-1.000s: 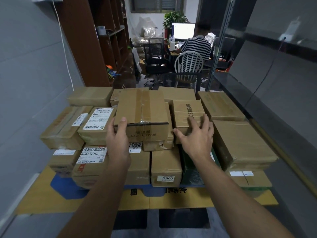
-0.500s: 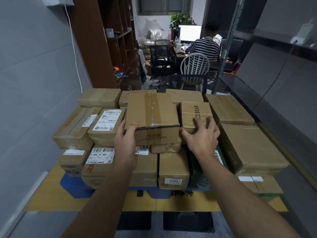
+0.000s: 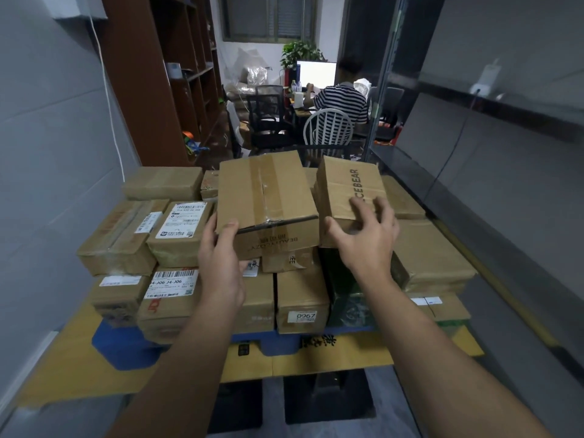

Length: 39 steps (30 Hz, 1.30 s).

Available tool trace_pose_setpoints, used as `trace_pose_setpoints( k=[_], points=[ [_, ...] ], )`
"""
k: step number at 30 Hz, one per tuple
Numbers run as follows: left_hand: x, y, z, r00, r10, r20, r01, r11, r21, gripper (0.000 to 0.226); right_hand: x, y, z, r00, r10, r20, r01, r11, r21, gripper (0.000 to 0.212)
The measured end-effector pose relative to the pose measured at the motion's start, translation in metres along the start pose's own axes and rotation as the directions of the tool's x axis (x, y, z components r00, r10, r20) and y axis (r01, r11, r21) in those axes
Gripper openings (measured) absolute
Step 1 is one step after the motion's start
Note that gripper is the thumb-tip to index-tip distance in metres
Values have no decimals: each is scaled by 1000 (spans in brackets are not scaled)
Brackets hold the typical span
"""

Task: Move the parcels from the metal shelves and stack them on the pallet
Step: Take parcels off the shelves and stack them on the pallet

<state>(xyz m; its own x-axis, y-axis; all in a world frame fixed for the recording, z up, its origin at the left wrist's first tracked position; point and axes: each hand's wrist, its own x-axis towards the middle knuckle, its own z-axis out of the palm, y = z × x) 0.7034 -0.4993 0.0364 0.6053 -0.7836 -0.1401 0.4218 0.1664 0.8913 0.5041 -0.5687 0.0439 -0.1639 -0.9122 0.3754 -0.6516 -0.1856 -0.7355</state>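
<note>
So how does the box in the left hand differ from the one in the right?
The taped box under the left hand is wider, with clear tape down its top; the ICEBEAR box under the right hand is narrower and bears black lettering. The left grip is at the taped box's near corner; the right hand's fingers spread over the ICEBEAR box's top. Both are brown cardboard, atop the stack.

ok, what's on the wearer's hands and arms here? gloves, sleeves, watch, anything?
Nothing visible. The left hand and right hand are bare: no gloves, rings or tape. Both forearms are uncovered down to the bottom edge of the picture, with no sleeve cuff, watch or wristband in view.
</note>
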Motion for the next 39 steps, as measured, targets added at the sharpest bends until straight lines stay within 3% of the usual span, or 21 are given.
trace_pose_setpoints(
  k=[7, 12, 25, 33, 37, 39],
  points=[
    [-25, -8, 17, 998, -1, 69, 2, 1000, -16, 49, -4, 3, -46, 994, -28, -101, 35, 997, 68, 62],
    [-41, -18, 37, 993, -15, 114, 11, 999, 39, 35, 6, 19, -69, 989, 12, -149, -2, 997, 72, 61],
    [-77, -72, 96, 998, -36, 59, 29, 992, 119, 22, 47, 90, -112, 996, 37, -80, -26, 990, 137, 63],
    [-89, -106, 108, 997, -17, -69, 31, 979, 203, 54, 57, 119, -122, 1000, -12, 0, 12, 987, 158, 65],
    [-95, -114, 116, 992, -1, -130, 30, 975, 219, 57, 54, 124, -121, 998, -41, 39, 35, 987, 159, 65],
    [-94, -121, 117, 992, 7, -125, 23, 971, 239, 72, 52, 126, -122, 997, -50, 54, 40, 986, 162, 65]
  ],
)
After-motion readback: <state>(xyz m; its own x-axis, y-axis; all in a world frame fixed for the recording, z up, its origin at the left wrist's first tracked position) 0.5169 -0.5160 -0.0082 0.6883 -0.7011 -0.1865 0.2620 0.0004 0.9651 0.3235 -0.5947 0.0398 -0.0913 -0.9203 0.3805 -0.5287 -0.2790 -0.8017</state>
